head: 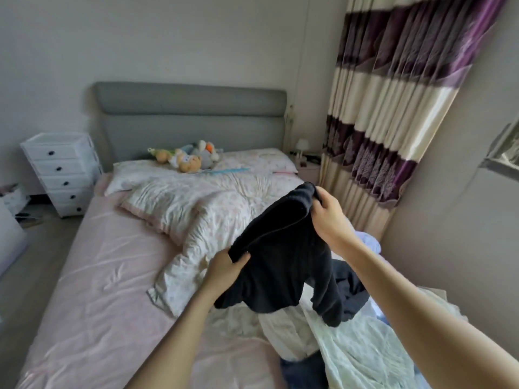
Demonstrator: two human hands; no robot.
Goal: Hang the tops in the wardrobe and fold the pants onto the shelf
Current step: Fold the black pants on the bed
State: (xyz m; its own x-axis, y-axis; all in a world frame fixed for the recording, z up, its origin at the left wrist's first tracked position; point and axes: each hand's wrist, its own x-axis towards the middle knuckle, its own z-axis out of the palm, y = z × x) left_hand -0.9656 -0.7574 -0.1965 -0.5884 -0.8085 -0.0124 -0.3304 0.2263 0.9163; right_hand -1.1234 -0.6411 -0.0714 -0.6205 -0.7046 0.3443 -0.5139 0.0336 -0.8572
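Note:
I hold a black fleece garment (283, 256) up above the bed (92, 290). My left hand (224, 269) grips its lower left edge. My right hand (327, 217) grips the upper right edge, higher and further away. The garment hangs between them, with two dark ends drooping toward a pile of clothes (351, 341) on the bed's near right corner. That pile holds pale green and white pieces, a dark navy piece (348, 293) and a lilac piece (368, 242). No wardrobe or shelf is in view.
A crumpled floral quilt (196, 209) and pillows lie across the bed's head half, with stuffed toys (185, 158) by the grey headboard (191, 113). A white drawer unit (60, 172) stands at the left. Striped purple curtains (393, 113) hang at the right, beside a wall.

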